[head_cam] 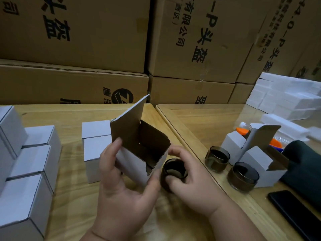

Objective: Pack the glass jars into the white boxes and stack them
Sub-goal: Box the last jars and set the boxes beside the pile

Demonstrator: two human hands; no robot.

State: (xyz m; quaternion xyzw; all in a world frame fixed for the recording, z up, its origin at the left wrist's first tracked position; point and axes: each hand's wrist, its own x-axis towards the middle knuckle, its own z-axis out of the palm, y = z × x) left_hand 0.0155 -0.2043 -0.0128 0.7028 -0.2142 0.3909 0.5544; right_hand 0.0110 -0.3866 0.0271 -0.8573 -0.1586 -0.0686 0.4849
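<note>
Several closed boxes are stacked already; one open box is gripped by left hand, jar clasped in right hand fingers; two jars remain unpacked.

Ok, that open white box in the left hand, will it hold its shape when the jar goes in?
Probably flexes: the open white box looks like thin card, lid flap up, held only by the left hand. Likely light and easily tipped. The jar in the right hand looks heavier.

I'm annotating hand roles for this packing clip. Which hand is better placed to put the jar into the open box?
The right hand: it already grips the dark glass jar beside the open white cardboard box, which the left hand holds tilted toward it.
</note>
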